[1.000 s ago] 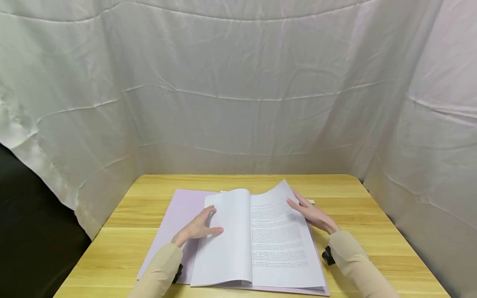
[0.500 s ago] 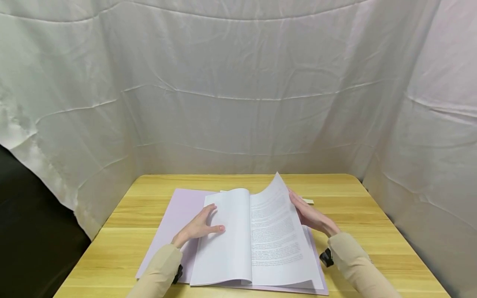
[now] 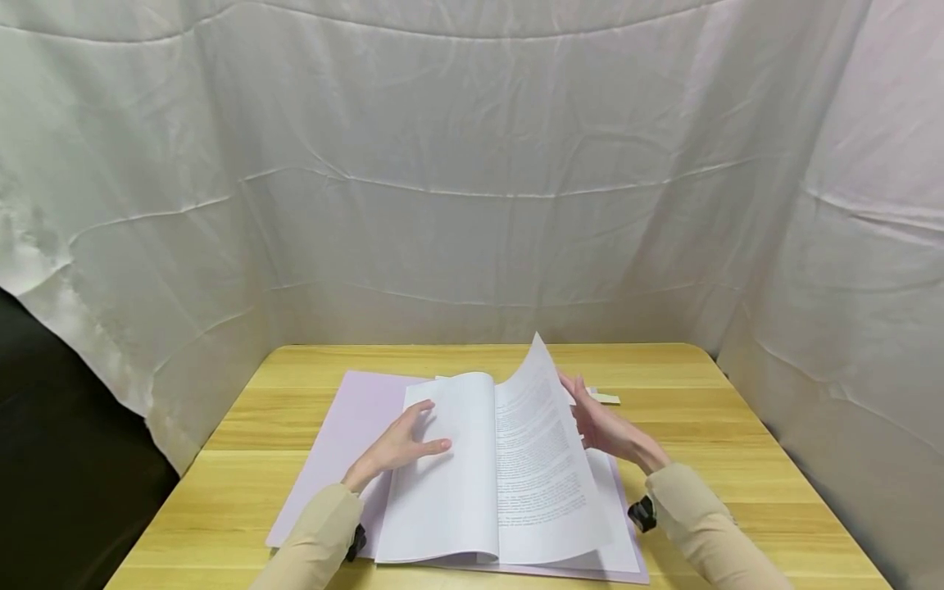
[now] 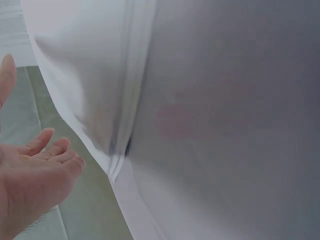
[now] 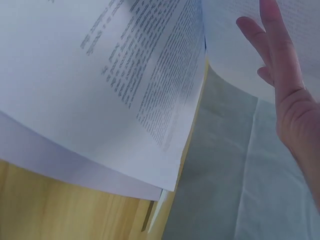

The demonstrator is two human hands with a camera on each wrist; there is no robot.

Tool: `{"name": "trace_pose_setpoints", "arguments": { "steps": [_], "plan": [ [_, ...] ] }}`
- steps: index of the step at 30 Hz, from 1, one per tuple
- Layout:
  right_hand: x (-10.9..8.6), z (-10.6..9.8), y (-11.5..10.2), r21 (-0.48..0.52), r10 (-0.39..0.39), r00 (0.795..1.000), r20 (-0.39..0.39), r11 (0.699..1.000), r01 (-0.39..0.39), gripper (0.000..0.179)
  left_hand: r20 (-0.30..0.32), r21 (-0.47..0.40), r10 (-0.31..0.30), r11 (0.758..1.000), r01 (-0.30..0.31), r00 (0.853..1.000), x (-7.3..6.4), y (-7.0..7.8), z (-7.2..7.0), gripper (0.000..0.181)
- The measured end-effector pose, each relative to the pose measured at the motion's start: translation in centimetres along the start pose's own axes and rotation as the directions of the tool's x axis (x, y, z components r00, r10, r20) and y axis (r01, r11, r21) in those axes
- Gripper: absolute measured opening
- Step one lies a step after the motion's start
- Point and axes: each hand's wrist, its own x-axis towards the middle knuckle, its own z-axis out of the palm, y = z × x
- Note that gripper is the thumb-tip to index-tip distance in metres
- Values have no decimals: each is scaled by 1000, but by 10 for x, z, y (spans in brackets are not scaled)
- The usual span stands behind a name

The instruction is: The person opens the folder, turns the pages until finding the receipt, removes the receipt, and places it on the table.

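Observation:
A lilac folder (image 3: 361,410) lies spread on the table with a stack of paper in it. Blank-backed sheets (image 3: 460,483) are folded over to the left, and my left hand (image 3: 398,442) is spread at their left side. One printed page (image 3: 542,467) stands lifted and curved on the right side. Behind its outer edge is my right hand (image 3: 605,426), fingers extended. In the right wrist view those fingers (image 5: 282,55) lie against the raised page (image 5: 227,45), above another printed page (image 5: 100,110). Whether the left hand touches the sheets I cannot tell.
The wooden table (image 3: 701,434) extends around the folder. A small pale tab (image 3: 606,399) sticks out at the folder's far right. Light grey cloth (image 3: 472,246) hangs behind and at the sides, and a dark area (image 3: 59,459) shows at left.
My right hand has moved slightly left behind the page, whose far corner has risen and swung left. More of the page beneath shows. The left hand has barely shifted.

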Motion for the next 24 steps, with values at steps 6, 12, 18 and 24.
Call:
{"name": "trace_pose_setpoints", "arguments": {
  "steps": [6,12,18,24],
  "plan": [
    [2,6,-5,2,5,1000,9,1000,-5,60,-12,-45,-17,999,17,1000,0,7,3,89],
    [4,13,-9,-32,11,1000,-2,999,-11,65,-9,-75,-8,997,7,1000,0,14,4,86],
    [5,18,-9,-62,24,1000,-12,998,-24,67,2,-102,13,995,-13,1000,0,22,5,84],
    [8,22,-9,-73,34,999,-7,997,-35,66,26,-151,35,988,-31,999,1,30,7,83]
  ]
}}
